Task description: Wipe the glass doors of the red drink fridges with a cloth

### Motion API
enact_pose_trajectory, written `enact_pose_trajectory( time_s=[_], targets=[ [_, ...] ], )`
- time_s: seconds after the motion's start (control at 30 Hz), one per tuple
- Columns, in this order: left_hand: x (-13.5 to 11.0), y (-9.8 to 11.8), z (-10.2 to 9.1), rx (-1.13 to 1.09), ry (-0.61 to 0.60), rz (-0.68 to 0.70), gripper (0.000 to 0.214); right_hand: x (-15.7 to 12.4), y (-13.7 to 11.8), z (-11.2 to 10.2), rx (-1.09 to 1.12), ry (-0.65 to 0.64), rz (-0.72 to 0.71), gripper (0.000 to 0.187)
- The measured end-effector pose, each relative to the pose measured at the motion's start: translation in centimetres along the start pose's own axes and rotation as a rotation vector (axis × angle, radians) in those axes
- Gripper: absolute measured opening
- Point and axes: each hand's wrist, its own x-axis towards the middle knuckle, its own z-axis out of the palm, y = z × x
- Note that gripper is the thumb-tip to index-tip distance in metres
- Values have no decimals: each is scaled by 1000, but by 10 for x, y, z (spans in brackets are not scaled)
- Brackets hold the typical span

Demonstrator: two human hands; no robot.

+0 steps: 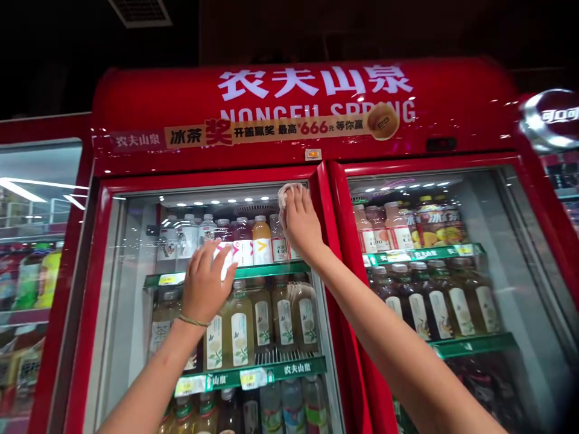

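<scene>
Pressed against the upper right corner of the glass door (136, 241) is a white cloth (284, 194), partly covered by my right hand (305, 226). That hand's fingers point up, bent over the cloth. My left hand (208, 282) is lower and further left, fingers apart and nothing in it. It appears to rest on the same glass, in front of the upper shelf of bottles. A thin band (194, 321) circles my left wrist. Behind the glass, an orange bottle (261, 238) stands between my hands among other drinks.
The red drinks cooler (474, 102) has a second glass door (434, 211) on the right, with bottles on green-edged shelves. A small lit switch (313, 155) sits above the door frame. Other coolers flank it, one with a round lit sign (554, 117).
</scene>
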Motion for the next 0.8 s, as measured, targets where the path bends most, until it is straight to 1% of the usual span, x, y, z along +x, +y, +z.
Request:
enact_pose_trajectory(
  time_s=[0.07, 0.17, 0.2, 0.33, 0.47, 0.5, 0.6, 0.63, 0.67, 0.77, 0.8],
  targets=[
    [3, -13, 0, 57, 21, 13, 42, 3, 2, -1, -10, 29, 42, 58],
    [3, -21, 1, 117, 17, 50, 45, 8, 5, -4, -12, -16, -24, 56],
    [2, -22, 1, 127, 16, 55, 46, 10, 6, -6, -19, -32, -26, 56],
    [0, -24, 2, 155, 22, 59, 47, 13, 9, -13, -50, -43, 77, 57],
    [-1, -23, 1, 197, 7, 60, 48, 9, 12, -14, -31, -78, -38, 57],
    [-1, -22, 1, 208, 5, 55, 48, 8, 13, -13, -27, -80, -38, 58],
    [-1, -21, 1, 231, 7, 50, 48, 6, 11, -10, -17, -48, 51, 60],
    [-2, -20, 1, 235, 5, 54, 48, 4, 10, -9, -13, -43, 57, 61],
    [-2, -20, 0, 238, 2, 61, 48, 2, 9, -9, -10, -50, 35, 60],
    [-2, -17, 0, 253, -1, 76, 48, -3, 10, -12, -19, -115, -110, 58],
    [-2, -17, -1, 262, 0, 81, 48, -4, 10, -13, -30, -129, -121, 58]
  ],
)
